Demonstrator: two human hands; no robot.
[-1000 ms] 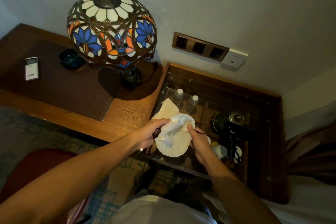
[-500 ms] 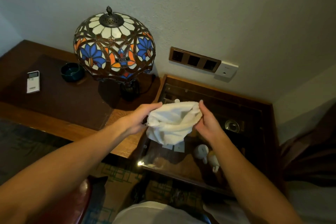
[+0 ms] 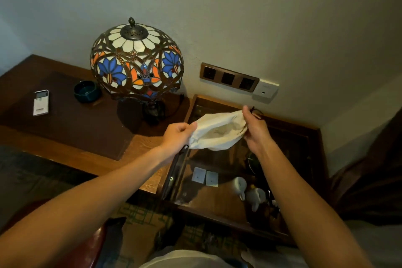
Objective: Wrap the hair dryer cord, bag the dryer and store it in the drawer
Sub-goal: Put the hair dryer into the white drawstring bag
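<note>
A cream cloth bag (image 3: 217, 131) is held stretched open in the air above the glass-topped cabinet (image 3: 217, 191), the left hand (image 3: 177, 135) closed on its left edge and the right hand (image 3: 254, 128) pinching its right edge together with a dark drawstring (image 3: 257, 113). Under the glass lie two white mugs (image 3: 248, 191) and two small packets (image 3: 205, 176). Far left on the desk (image 3: 87, 152) stand a stained-glass lamp (image 3: 137, 61), a dark ashtray (image 3: 87, 91) and a white remote (image 3: 41, 102).

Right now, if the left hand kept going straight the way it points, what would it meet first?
The left hand points rightward along the cloth bag; past it the right hand likely comes first, though depth is unclear.
</note>
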